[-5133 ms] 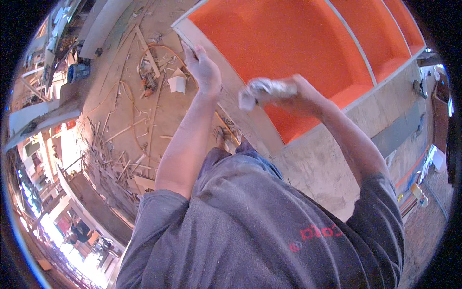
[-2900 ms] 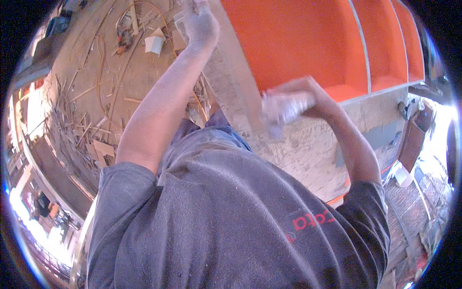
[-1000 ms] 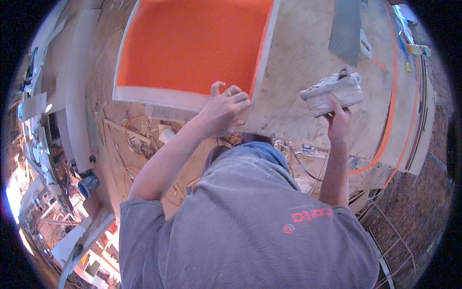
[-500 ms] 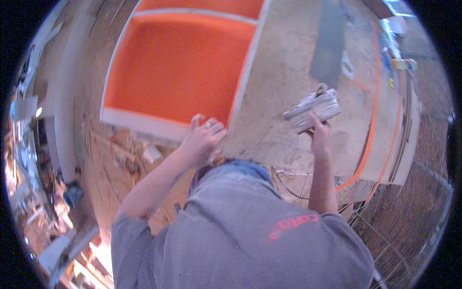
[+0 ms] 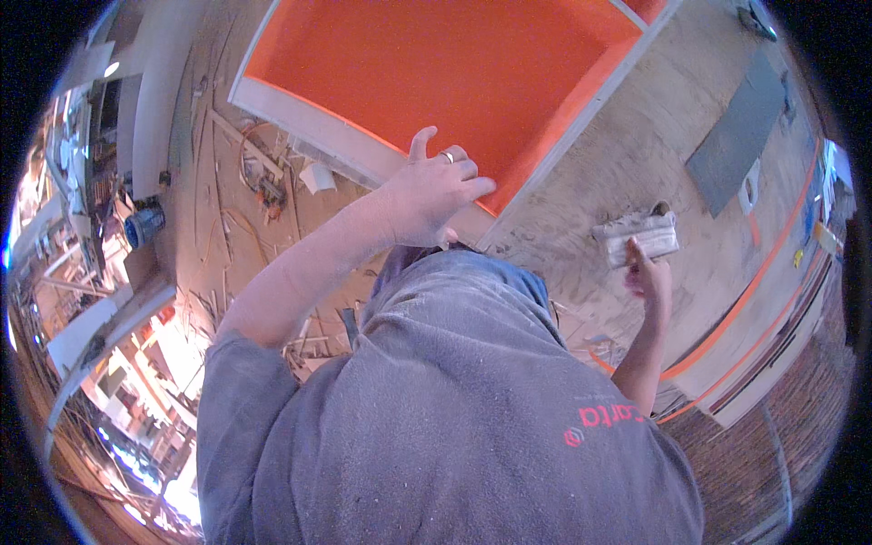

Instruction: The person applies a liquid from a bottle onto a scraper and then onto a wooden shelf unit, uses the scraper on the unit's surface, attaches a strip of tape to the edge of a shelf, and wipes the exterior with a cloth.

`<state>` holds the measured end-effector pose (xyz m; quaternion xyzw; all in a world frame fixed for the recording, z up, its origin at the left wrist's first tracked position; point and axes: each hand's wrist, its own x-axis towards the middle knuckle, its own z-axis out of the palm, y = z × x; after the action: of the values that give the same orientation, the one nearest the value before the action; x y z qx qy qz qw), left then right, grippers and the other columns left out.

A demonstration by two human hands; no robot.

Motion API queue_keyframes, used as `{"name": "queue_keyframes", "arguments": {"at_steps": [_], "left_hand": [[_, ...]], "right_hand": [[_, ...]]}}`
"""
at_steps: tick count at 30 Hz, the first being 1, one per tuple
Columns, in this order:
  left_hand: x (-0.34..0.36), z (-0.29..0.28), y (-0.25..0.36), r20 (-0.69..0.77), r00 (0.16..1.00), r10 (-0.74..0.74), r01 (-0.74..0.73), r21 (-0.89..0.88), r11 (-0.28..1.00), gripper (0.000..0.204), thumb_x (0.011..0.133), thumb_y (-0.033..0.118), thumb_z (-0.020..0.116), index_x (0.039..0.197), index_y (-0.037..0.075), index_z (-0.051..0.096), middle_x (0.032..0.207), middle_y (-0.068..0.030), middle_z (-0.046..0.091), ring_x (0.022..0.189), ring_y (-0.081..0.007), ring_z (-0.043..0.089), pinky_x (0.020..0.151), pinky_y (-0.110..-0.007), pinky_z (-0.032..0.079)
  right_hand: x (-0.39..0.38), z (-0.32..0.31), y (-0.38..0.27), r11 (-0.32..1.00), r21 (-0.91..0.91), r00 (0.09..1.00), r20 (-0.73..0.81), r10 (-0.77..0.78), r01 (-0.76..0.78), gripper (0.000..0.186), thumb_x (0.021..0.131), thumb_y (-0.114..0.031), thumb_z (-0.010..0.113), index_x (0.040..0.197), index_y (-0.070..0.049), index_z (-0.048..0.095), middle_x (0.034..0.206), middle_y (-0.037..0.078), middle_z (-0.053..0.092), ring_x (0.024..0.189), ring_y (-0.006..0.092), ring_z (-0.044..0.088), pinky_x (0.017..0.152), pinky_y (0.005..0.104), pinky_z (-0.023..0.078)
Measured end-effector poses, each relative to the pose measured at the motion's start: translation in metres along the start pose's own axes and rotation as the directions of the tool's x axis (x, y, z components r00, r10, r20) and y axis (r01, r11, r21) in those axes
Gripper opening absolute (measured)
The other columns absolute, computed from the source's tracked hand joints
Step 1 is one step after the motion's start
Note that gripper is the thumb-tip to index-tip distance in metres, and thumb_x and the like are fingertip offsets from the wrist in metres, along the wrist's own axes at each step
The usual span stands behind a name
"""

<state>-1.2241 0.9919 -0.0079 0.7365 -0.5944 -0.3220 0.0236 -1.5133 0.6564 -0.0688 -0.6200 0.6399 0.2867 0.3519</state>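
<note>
An open box or frame with a bright orange inside (image 5: 436,73) and a pale wooden rim lies in front of me. My left hand (image 5: 431,195) is over its near right corner, fingers spread and curved, holding nothing; whether it touches the rim I cannot tell. To the right, my right hand (image 5: 649,277) grips a dusty whitish block (image 5: 640,238), thumb and fingers at its near side. A small dark loop or knob shows at the block's far right end. The block is over the dusty worktable (image 5: 581,173); contact with it is unclear.
A dark grey flat strip (image 5: 740,136) and a white handle-like piece (image 5: 749,186) lie at the far right of the table. An orange hose or cord (image 5: 727,336) runs along its right edge. Wood scraps and cords (image 5: 263,177) litter the floor at left.
My view has turned, so the box appears shifted right and tilted. My left hand's fingers have spread at the box corner. The right hand still holds the block, now appearing lower and farther right.
</note>
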Motion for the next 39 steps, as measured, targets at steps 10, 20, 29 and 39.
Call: {"name": "queue_keyframes", "arguments": {"at_steps": [10,20,29,39], "left_hand": [[-0.026,0.029,-0.022,-0.408,0.913,0.012,-0.004,0.022,1.0,0.068,0.056,0.032,0.093,0.118,0.021,0.068,0.112,-0.0012,0.066,0.118,-0.0236,0.061,0.114,-0.064,0.029],[-0.02,0.042,-0.03,-0.479,0.877,0.034,-0.018,0.037,0.999,0.036,0.068,0.024,0.081,0.102,0.017,0.071,0.108,-0.0069,0.066,0.109,-0.0264,0.065,0.104,-0.051,0.043],[-0.036,0.049,-0.025,-0.592,0.804,0.051,0.023,0.116,0.993,0.054,0.079,0.027,0.076,0.13,0.012,0.065,0.143,-0.0181,0.053,0.138,-0.0327,0.051,0.116,-0.077,0.018],[-0.203,0.16,-0.053,-0.625,0.653,-0.427,0.272,-0.332,0.903,0.068,0.077,0.029,0.08,0.142,0.02,0.06,0.156,-0.0179,0.042,0.148,-0.0377,0.037,0.114,-0.077,0.015]], "right_hand": [[-0.164,0.077,-0.143,-0.036,-0.427,-0.006,0.071,-0.997,0.904,0.034,0.075,-0.035,0.084,0.097,-0.01,0.077,0.124,0.009,0.063,0.135,0.0332,0.047,0.117,0.0597,0.028],[-0.176,0.131,-0.149,0.122,-0.481,0.258,0.226,-0.939,0.868,0.042,0.069,-0.035,0.087,0.095,-0.004,0.079,0.131,0.008,0.053,0.151,0.0322,0.029,0.122,0.0696,0.012],[-0.234,0.138,-0.172,0.112,-0.726,0.341,0.177,-0.923,0.679,0.066,0.062,-0.043,0.094,0.116,-0.008,0.077,0.137,0.012,0.059,0.151,0.0329,0.033,0.122,0.0666,0.018],[-0.214,0.184,-0.178,0.252,-0.788,0.45,0.036,-0.893,0.562,0.036,0.077,-0.033,0.08,0.1,-0.006,0.074,0.102,0.019,0.076,0.108,0.0387,0.07,0.114,0.0698,0.031]]}}
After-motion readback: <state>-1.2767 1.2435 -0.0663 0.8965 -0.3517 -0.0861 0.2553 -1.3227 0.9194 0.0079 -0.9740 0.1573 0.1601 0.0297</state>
